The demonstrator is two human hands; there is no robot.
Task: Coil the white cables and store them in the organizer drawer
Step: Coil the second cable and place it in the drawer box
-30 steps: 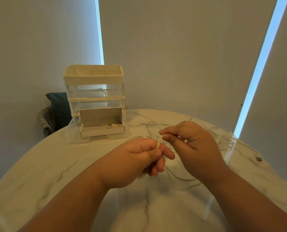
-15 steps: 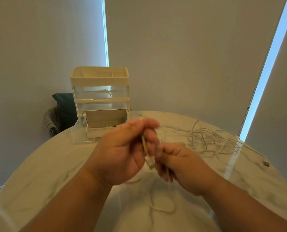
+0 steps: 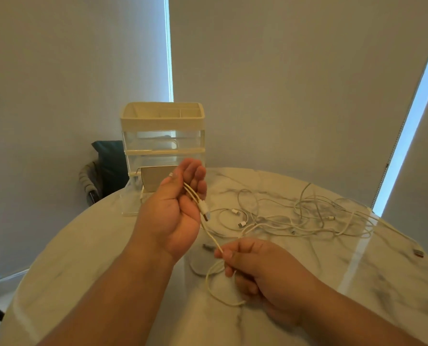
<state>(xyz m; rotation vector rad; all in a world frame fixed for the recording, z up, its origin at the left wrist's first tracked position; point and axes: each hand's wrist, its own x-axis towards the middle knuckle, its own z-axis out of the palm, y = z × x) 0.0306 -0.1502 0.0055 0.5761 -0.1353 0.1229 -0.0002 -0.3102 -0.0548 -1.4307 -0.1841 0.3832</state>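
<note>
The left hand (image 3: 173,216) is hovering in the middle of the frame, palm turned up. Its grip is closing loosely around a few folded strands of one white cable (image 3: 211,237), with the thumb pressing them against the curled fingers. A white plug (image 3: 205,211) with a metal tip is hanging out of the palm on the right side.

From there the cable is running down and to the right into the right hand (image 3: 260,268), in the lower centre of the frame. This hand's grip is pinching the cable between thumb and forefinger, and the other fingers are curling under. A slack loop (image 3: 209,285) is drooping below the pinch, just above the marble surface (image 3: 108,245).

The remaining white cables (image 3: 307,218) are lying in a loose tangle on the surface at centre right, well apart from the organizer (image 3: 163,121). The organizer is standing at the far edge of the surface, upper centre. Its bottom drawer (image 3: 153,178) is sitting pulled forward, mostly hidden behind the left hand, so its contents cannot be made out. A lone metal plug (image 3: 418,252) is lying near the right edge. A chair with a dark cushion (image 3: 108,161) is showing beyond the surface at left.
</note>
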